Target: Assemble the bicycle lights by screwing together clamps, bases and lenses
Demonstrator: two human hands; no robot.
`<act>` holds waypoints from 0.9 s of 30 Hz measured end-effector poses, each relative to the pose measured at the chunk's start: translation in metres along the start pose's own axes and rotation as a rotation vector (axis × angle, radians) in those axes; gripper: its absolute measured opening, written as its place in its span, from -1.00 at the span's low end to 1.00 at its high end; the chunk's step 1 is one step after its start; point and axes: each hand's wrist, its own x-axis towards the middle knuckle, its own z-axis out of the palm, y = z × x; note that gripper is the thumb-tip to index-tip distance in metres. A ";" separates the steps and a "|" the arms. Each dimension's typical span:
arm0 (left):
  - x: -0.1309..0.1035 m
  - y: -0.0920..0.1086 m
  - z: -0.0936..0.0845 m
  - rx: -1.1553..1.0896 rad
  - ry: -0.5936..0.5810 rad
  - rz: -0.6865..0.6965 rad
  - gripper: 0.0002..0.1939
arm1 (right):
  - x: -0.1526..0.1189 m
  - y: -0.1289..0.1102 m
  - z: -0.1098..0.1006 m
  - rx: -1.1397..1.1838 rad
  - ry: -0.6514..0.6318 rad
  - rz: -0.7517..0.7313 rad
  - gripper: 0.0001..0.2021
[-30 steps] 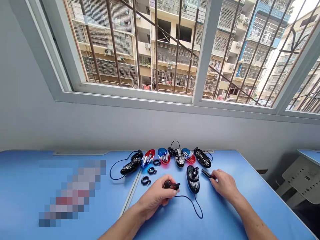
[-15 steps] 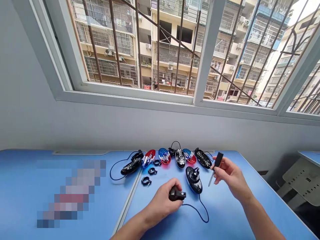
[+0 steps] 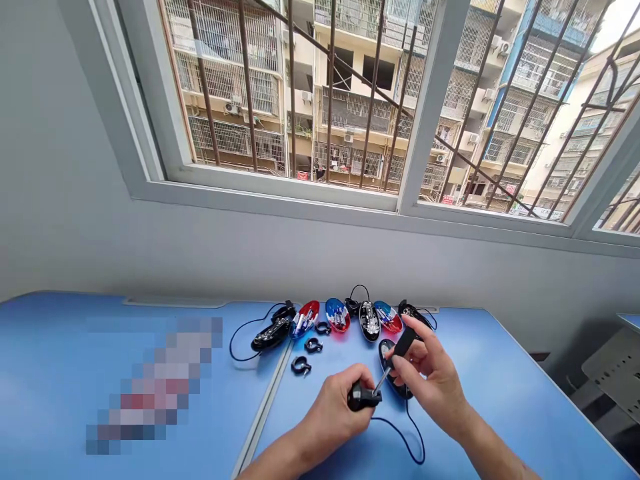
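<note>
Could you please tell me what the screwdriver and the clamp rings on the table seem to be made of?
Screwdriver: matte black handle, probably plastic or rubber; the thin shaft's grey sheen suggests metal.
Clamp rings: black, slightly shiny, likely moulded plastic, though painted metal is possible.

Window frame (image 3: 423,113): grey, 10 to 2 o'clock.
Bars (image 3: 248,87): brown, beyond the glass, 12 o'clock.
Buildings (image 3: 357,50): beige, caged balconies, beyond the bars.
Wall (image 3: 300,247): pale, plain, reaching 9 o'clock.
Side desk (image 3: 607,360): partly visible, near 4 o'clock.
Pixelated patch (image 3: 160,387): 8 o'clock, content unreadable.
</note>
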 end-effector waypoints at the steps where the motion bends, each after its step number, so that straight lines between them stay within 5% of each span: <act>1: 0.000 0.000 0.001 0.007 -0.010 0.005 -0.89 | -0.001 0.001 -0.002 -0.032 0.000 -0.012 -0.50; 14: 0.000 -0.012 0.003 0.101 -0.049 0.052 -0.88 | -0.001 0.002 -0.010 -0.211 -0.003 -0.133 -0.57; 27: -0.002 -0.002 0.001 -0.076 -0.122 -0.059 -0.90 | -0.004 -0.001 -0.010 -0.314 -0.056 -0.250 -0.51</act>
